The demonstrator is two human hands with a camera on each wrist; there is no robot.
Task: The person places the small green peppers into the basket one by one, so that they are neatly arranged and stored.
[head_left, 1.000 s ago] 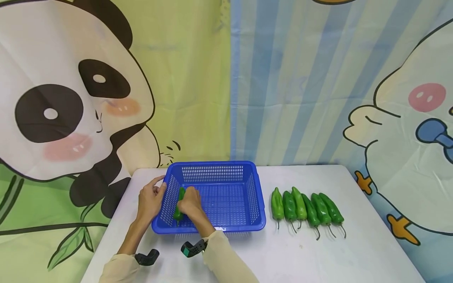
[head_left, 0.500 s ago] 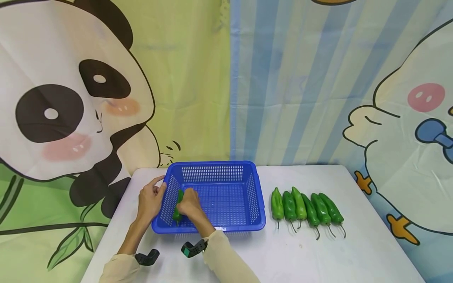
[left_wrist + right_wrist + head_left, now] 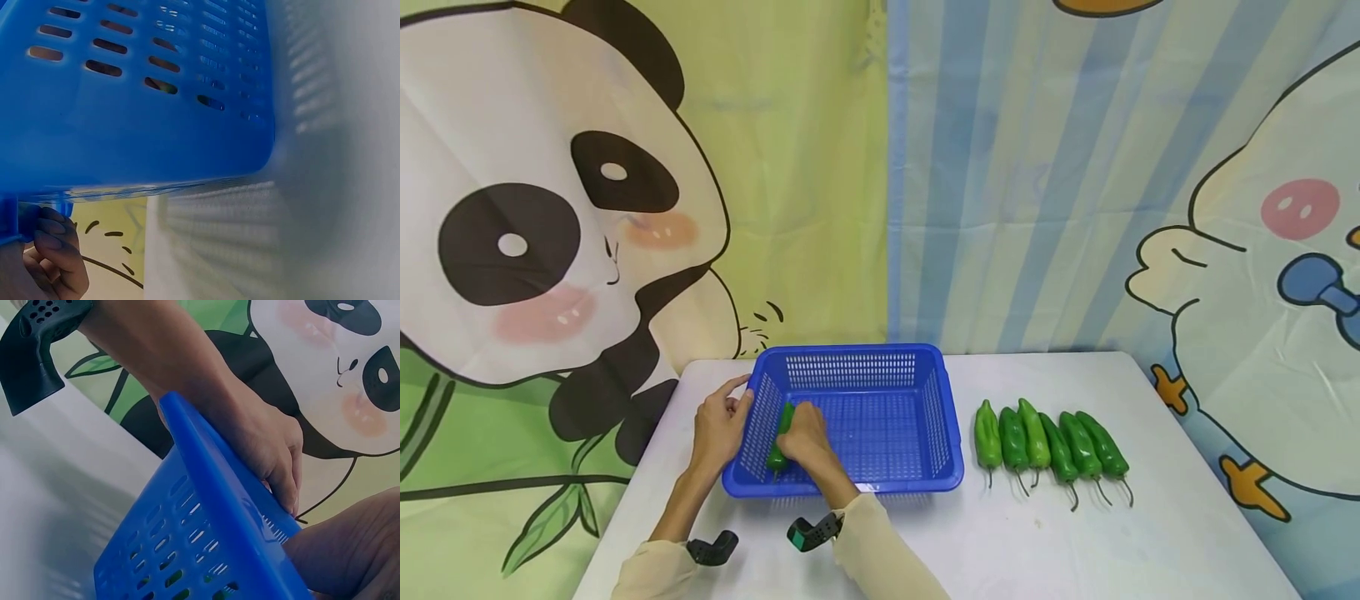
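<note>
A blue plastic basket (image 3: 872, 485) with slotted walls stands on the white table. At its left rim, my left hand (image 3: 718, 421) grips the edge, fingers curled beneath it in the left wrist view, where part of this hand (image 3: 53, 256) shows low at the left. My right hand (image 3: 805, 432) reaches down inside the basket and holds a long green pepper (image 3: 777, 460) along the left wall, stem end towards me. Its fingertips are hidden behind the back of the hand. In the right wrist view, glimpses of green show through the slots of the basket wall (image 3: 206, 531).
Several green peppers (image 3: 1082, 446) lie side by side on the table (image 3: 1037, 550) to the right of the basket, stems towards me. Behind the table hangs a cloth backdrop (image 3: 820, 208) with cartoon animals. A dark wrist camera (image 3: 713, 548) sits at each wrist.
Within the basket, the pepper's far tip has shifted slightly right with my right hand still on it. My left hand keeps its place on the rim.
</note>
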